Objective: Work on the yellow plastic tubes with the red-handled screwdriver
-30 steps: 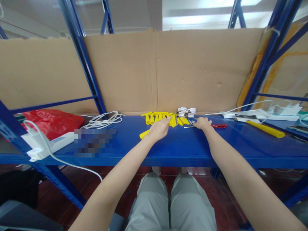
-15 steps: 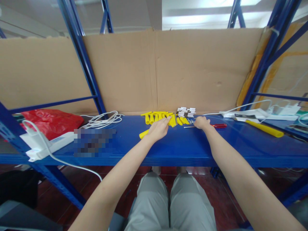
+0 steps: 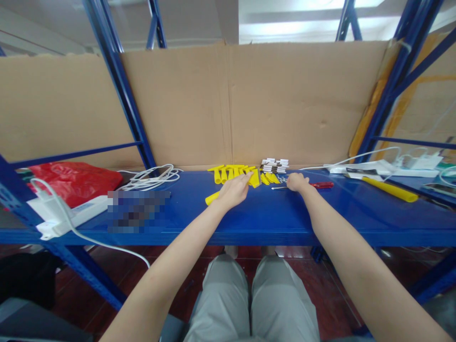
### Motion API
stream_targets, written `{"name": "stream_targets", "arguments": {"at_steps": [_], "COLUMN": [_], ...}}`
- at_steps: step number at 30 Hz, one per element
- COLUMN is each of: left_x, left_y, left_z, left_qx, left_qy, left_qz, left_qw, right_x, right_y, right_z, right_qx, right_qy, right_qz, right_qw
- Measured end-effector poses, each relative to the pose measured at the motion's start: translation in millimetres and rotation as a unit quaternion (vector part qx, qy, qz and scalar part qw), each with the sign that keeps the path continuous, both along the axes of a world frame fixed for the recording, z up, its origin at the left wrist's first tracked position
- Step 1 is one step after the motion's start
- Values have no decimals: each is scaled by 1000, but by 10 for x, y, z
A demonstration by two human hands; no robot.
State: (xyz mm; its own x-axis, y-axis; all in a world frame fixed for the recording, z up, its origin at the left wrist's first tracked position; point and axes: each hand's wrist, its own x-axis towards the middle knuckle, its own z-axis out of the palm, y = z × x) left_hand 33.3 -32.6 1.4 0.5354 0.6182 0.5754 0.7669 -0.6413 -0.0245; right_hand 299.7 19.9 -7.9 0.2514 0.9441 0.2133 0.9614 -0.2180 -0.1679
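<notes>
My left hand [image 3: 233, 191] is wrapped around a yellow scraper [image 3: 255, 179]. Its wide head sticks out past my fingers on the right, and its handle end shows on the left. Fingers curled together, my right hand [image 3: 296, 181] is at a small pile of screws [image 3: 283, 179]; whatever it may pinch is hidden. A screwdriver with a red handle [image 3: 322, 185] lies under or just behind the right hand, its shaft pointing left. Small yellow pieces [image 3: 270, 178] lie between the hands. Behind the left hand, several yellow scraper bodies [image 3: 223, 175] sit in a row.
Small white-and-dark packs [image 3: 275, 165] are stacked by the cardboard wall [image 3: 285, 104]. Another yellow-handled scraper [image 3: 391, 190] lies at right. On the left are a coiled white cable [image 3: 156, 178], a red plastic bag [image 3: 80, 183] and a white power strip [image 3: 85, 213]. Blue posts frame the shelf.
</notes>
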Motion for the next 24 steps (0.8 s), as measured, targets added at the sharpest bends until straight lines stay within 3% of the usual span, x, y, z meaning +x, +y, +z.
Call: {"name": "stream_targets", "arguments": {"at_steps": [5, 11, 24], "left_x": [-6, -11, -11], "left_y": [5, 12, 25], "left_z": [-5, -9, -23], "left_qx": [-2, -3, 0], "left_qy": [-1, 0, 6], "left_qz": [-4, -4, -2], "left_qw": [1000, 1000, 1000], "right_x": [-63, -4, 27], "right_y": [-115, -179, -174], "right_z": [102, 186, 165], "right_qx": [-44, -7, -21], "right_qy": [21, 53, 51], "right_qz": [-36, -38, -36], "right_qw": [998, 998, 998]}}
